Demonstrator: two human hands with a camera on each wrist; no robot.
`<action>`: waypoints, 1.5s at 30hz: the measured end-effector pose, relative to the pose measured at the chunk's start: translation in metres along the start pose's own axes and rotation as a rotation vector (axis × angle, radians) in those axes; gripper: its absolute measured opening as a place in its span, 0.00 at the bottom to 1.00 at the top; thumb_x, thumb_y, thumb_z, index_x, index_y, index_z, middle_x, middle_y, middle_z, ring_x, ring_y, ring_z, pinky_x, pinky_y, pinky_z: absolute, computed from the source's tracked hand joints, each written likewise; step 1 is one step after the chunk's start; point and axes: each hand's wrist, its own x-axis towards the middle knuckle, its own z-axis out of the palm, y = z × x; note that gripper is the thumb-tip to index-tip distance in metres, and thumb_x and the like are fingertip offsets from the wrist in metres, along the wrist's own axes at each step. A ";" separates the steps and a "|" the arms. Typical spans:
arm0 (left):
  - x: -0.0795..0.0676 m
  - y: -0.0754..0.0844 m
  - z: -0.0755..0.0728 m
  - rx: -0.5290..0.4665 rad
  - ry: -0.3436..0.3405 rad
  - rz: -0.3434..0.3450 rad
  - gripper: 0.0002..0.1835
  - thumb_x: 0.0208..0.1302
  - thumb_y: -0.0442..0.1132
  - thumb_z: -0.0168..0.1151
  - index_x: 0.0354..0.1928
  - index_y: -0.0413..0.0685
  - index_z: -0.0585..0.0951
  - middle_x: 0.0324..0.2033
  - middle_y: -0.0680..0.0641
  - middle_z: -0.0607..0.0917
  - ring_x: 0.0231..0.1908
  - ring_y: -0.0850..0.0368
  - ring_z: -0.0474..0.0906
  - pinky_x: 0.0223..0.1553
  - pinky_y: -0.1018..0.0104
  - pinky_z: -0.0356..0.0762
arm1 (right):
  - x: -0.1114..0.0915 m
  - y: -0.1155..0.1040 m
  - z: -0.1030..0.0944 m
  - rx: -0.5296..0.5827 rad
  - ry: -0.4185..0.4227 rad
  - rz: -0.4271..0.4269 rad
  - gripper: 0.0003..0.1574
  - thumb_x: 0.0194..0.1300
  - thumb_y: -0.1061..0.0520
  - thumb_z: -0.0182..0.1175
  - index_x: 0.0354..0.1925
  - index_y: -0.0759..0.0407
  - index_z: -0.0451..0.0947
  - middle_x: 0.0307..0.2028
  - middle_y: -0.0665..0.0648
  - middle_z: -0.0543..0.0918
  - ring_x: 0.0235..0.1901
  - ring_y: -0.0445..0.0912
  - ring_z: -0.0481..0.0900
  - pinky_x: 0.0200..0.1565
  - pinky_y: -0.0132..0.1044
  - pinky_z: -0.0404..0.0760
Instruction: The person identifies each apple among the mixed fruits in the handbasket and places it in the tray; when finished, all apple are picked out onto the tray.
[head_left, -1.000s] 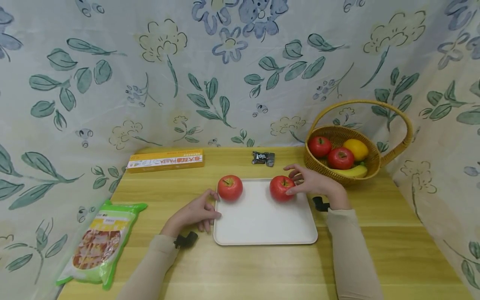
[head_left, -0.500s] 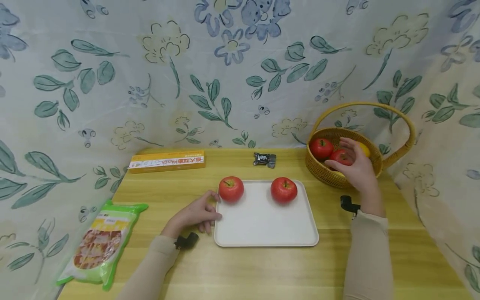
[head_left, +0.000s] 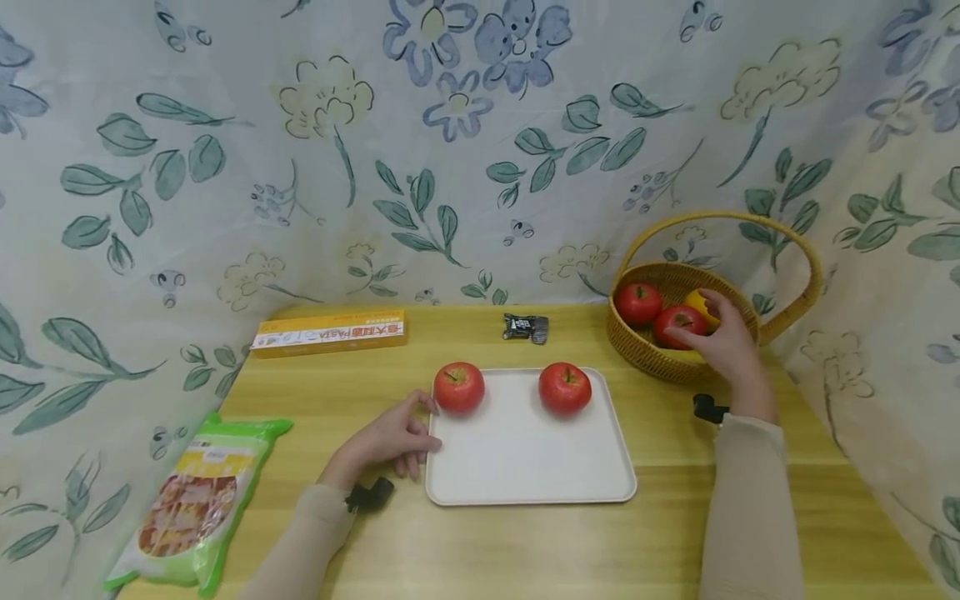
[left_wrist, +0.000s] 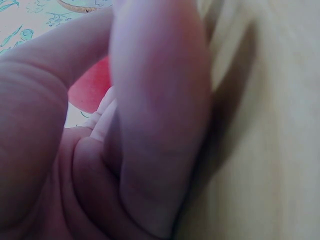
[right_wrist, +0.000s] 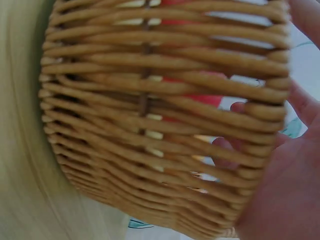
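My left hand (head_left: 390, 437) rests at the left rim of a white tray (head_left: 532, 467), its index finger and thumb touching the edge. In the left wrist view, that hand's relaxed fingers (left_wrist: 160, 115) fill much of the picture. On the tray sit two red apples, one at the back left corner (head_left: 459, 388) and one at the back right (head_left: 565, 389). Over the wicker basket (head_left: 645, 358), my right hand (head_left: 726, 337) spreads around another red apple (head_left: 678, 327), thumb across its front. Basket weave (right_wrist: 150, 115) hides much of the contact in the right wrist view.
The basket also holds a red apple (head_left: 638, 304), a yellow lemon (head_left: 697, 307) and a partly hidden banana; its tall handle (head_left: 813, 287) arches overhead. A pasta box (head_left: 330, 333), a small black packet (head_left: 525, 327) and a green-edged food bag (head_left: 198, 500) lie on the wooden table.
My right hand has left the apple at the tray's back right and moved right to the basket, around an apple there. My left hand stays at the tray's rim.
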 end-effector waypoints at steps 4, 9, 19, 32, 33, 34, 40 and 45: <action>-0.005 -0.001 0.003 -0.007 0.003 -0.015 0.34 0.66 0.46 0.75 0.65 0.51 0.64 0.24 0.46 0.86 0.16 0.54 0.83 0.16 0.67 0.80 | 0.004 0.009 0.006 -0.024 -0.020 -0.018 0.66 0.69 0.40 0.71 0.85 0.60 0.43 0.82 0.78 0.49 0.79 0.77 0.51 0.73 0.78 0.59; -0.004 0.000 0.003 -0.012 -0.001 -0.015 0.34 0.67 0.46 0.75 0.65 0.51 0.64 0.25 0.46 0.86 0.16 0.54 0.83 0.17 0.67 0.80 | 0.012 0.011 0.004 -0.100 -0.035 -0.028 0.67 0.68 0.38 0.72 0.84 0.63 0.45 0.80 0.80 0.52 0.75 0.78 0.57 0.72 0.75 0.62; -0.003 0.002 -0.001 -0.007 0.003 -0.019 0.34 0.67 0.46 0.75 0.66 0.51 0.64 0.25 0.47 0.86 0.17 0.54 0.84 0.18 0.66 0.81 | 0.022 0.017 0.008 -0.185 -0.007 -0.043 0.63 0.66 0.39 0.74 0.81 0.66 0.52 0.75 0.82 0.58 0.71 0.75 0.61 0.71 0.73 0.65; -0.002 0.003 0.000 -0.012 0.002 -0.009 0.34 0.68 0.46 0.74 0.66 0.50 0.64 0.24 0.47 0.85 0.16 0.54 0.83 0.18 0.66 0.80 | 0.023 0.016 0.008 -0.252 -0.029 0.007 0.66 0.65 0.38 0.75 0.82 0.65 0.49 0.72 0.86 0.54 0.68 0.80 0.60 0.66 0.77 0.66; -0.002 0.003 0.000 -0.011 0.002 -0.007 0.34 0.68 0.46 0.74 0.66 0.50 0.64 0.24 0.47 0.85 0.16 0.54 0.83 0.18 0.66 0.80 | 0.023 0.016 0.008 -0.256 -0.031 0.014 0.66 0.65 0.38 0.74 0.82 0.65 0.49 0.72 0.86 0.53 0.68 0.80 0.60 0.66 0.77 0.67; -0.002 0.003 0.000 -0.011 0.002 -0.006 0.34 0.68 0.46 0.74 0.66 0.50 0.64 0.25 0.47 0.85 0.16 0.54 0.83 0.18 0.66 0.81 | 0.023 0.016 0.008 -0.260 -0.034 0.021 0.66 0.65 0.37 0.74 0.82 0.64 0.49 0.72 0.86 0.53 0.68 0.80 0.59 0.66 0.77 0.67; -0.002 0.004 0.000 -0.014 0.002 -0.008 0.34 0.68 0.45 0.74 0.66 0.49 0.64 0.25 0.46 0.86 0.16 0.55 0.83 0.17 0.66 0.80 | 0.024 0.016 0.009 -0.265 -0.036 0.030 0.65 0.66 0.39 0.74 0.82 0.64 0.49 0.72 0.86 0.52 0.68 0.80 0.60 0.67 0.77 0.66; -0.002 0.004 0.000 -0.019 0.002 -0.010 0.33 0.68 0.44 0.74 0.66 0.49 0.64 0.25 0.47 0.86 0.16 0.55 0.83 0.17 0.66 0.80 | 0.022 0.014 0.010 -0.255 -0.030 0.033 0.63 0.65 0.44 0.75 0.81 0.65 0.50 0.72 0.86 0.53 0.67 0.79 0.62 0.66 0.77 0.68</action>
